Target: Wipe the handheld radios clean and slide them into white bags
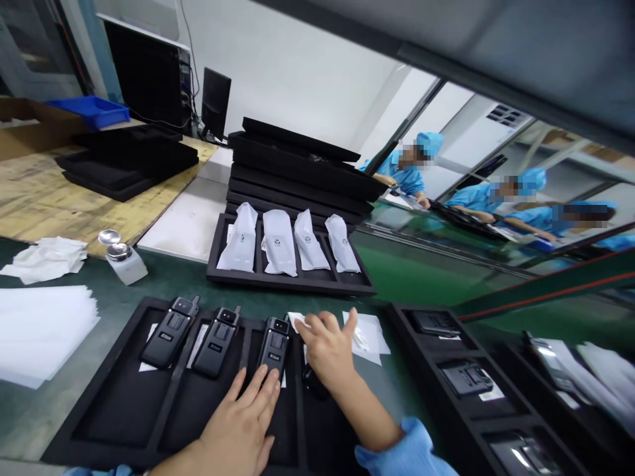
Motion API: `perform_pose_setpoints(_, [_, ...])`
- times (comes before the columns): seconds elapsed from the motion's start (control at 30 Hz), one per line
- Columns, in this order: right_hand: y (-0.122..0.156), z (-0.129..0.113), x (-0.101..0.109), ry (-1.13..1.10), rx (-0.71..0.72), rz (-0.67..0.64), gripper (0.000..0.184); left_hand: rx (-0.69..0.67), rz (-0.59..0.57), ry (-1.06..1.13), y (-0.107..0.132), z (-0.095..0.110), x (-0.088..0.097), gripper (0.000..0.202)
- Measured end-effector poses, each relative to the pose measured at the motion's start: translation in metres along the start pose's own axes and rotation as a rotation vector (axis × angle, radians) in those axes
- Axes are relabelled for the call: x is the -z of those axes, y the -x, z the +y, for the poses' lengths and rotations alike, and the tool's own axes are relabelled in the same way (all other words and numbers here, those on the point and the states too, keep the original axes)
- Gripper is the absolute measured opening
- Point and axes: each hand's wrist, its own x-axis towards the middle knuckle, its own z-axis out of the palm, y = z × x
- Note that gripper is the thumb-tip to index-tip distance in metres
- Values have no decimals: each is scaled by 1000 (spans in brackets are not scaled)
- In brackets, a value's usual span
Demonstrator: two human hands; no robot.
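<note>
Three black handheld radios marked "Riton" lie face down in a black foam tray: the left radio [169, 334], the middle radio [215, 344] and the right radio [274, 344]. My left hand [241, 423] lies with outstretched fingers, their tips touching the lower end of the right radio. Beside that radio's top, my right hand [330, 347] pinches a small white cloth [297, 322]. Behind my right hand, a dark object [315, 382] in the tray's last compartment is mostly hidden. Paper slips show under the radios in the foam tray [116, 410].
A second tray [292, 284] holds several white-bagged items in front of stacked black trays [302, 175]. White sheets [44, 330], crumpled cloths [47, 258] and a metal-topped dispenser [124, 261] stand left. Another tray [476, 416] with devices lies right. Several co-workers sit beyond.
</note>
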Motion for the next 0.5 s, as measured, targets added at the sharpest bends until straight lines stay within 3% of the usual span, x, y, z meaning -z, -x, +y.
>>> perform_pose_setpoints(0.1, [1, -14, 2, 9, -83, 55, 28, -9, 28, 4, 0, -1, -1, 73])
perform_pose_setpoints(0.23, [2, -34, -8, -16, 38, 32, 28, -3, 32, 0, 0, -1, -1, 74])
perform_pose_setpoints(0.4, [22, -14, -5, 5, -79, 47, 31, -3, -7, 1, -1, -2, 1, 76])
perform_pose_setpoints(0.5, [19, -18, -4, 2, -124, 86, 30, -1, 12, -1, -1, -1, 1, 77])
